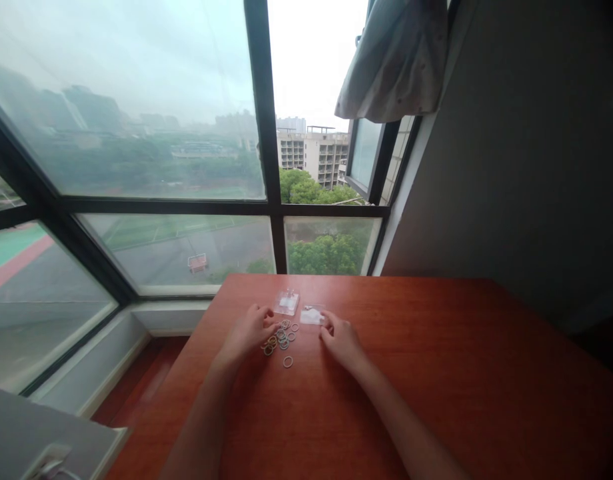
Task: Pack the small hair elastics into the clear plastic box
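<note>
Small pale, yellowish and bluish rings (283,344), perhaps hair ties, lie in a loose pile on the reddish-brown table (426,373). A single ring (288,362) lies apart, nearer to me. My left hand (251,331) is at the pile's left edge, fingers loosely bent and apart, with nothing visible in them. Behind the pile sits a clear plastic box (287,303). To its right is a second clear plastic case (311,315) with something whitish in it. My right hand (342,339) is at this case's right edge, index fingertip by it and thumb spread away.
Dark-framed windows (274,208) rise beyond the table's far edge, one pane standing open at the right. A pale cloth (394,63) hangs at the upper right. A grey wall (486,167) stands to the right, and a white ledge (174,313) runs at the left.
</note>
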### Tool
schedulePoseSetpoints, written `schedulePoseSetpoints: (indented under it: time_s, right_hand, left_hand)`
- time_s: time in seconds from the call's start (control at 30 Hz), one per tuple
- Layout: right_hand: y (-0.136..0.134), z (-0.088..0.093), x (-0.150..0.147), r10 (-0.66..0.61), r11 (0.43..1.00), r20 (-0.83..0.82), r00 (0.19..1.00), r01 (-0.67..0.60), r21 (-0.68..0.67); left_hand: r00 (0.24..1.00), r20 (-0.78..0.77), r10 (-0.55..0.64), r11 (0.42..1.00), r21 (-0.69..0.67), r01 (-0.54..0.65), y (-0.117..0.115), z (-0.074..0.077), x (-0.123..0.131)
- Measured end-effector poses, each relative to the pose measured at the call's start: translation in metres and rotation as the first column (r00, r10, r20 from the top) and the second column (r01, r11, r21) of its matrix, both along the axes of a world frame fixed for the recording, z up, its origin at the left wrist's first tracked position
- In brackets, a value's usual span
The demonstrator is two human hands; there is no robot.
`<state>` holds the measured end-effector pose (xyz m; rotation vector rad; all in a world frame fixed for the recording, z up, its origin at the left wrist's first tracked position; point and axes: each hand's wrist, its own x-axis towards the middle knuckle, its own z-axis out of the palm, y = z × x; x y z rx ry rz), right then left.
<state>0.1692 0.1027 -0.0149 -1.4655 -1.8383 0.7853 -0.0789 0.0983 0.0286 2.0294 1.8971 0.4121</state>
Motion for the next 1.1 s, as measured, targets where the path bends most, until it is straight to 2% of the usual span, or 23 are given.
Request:
schedulePoseSetpoints:
  time_s: [0.2,0.33,0.4,0.5,0.57,0.67,0.87,0.97,1.1]
  right_hand:
    - [-0.013,0.003,0.005,0.138,0.982,0.021,0.990,-0.140,0.128]
    - [-0.016,0.005,0.005,0.169,0.966,0.064,0.983,-0.178,0.187]
    - [-0.015,0.005,0.002,0.138,0.970,0.064,0.988,-0.148,0.193]
    - [-0.012,0.004,-0.002,0.027,0.978,0.096,0.995,-0.046,0.202]
    - [-0.012,0.005,-0.005,0.007,0.976,0.137,0.991,-0.037,0.215]
    - [-0.014,0.009,-0.011,0.098,0.964,0.166,0.981,-0.135,0.229]
    - [-0.033,0.016,-0.028,0.295,0.900,0.173,0.940,-0.334,0.279]
    - [-0.047,0.017,-0.036,0.370,0.854,0.238,0.898,-0.429,0.295]
    - [-0.055,0.020,-0.046,0.310,0.862,0.316,0.897,-0.405,0.305]
  left_hand:
    - [0.994,0.048,-0.103,0.994,-0.019,0.104,-0.005,0.004,0.014]
    - [0.970,0.094,-0.223,0.974,-0.019,0.226,-0.005,0.004,0.021]
    - [0.961,0.111,-0.253,0.966,-0.019,0.257,-0.004,0.003,0.023]
    - [0.954,0.164,-0.250,0.965,-0.033,0.259,-0.004,0.001,0.023]
    - [0.941,0.226,-0.253,0.963,-0.033,0.267,-0.004,-0.002,0.023]
    - [0.929,0.272,-0.252,0.965,-0.001,0.262,-0.003,-0.005,0.020]
    - [0.959,0.166,-0.228,0.974,0.045,0.223,0.001,-0.004,0.012]
    - [0.964,0.137,-0.226,0.974,0.051,0.221,0.002,-0.003,0.009]
    - [0.974,0.112,-0.199,0.979,0.059,0.193,0.001,-0.003,0.007]
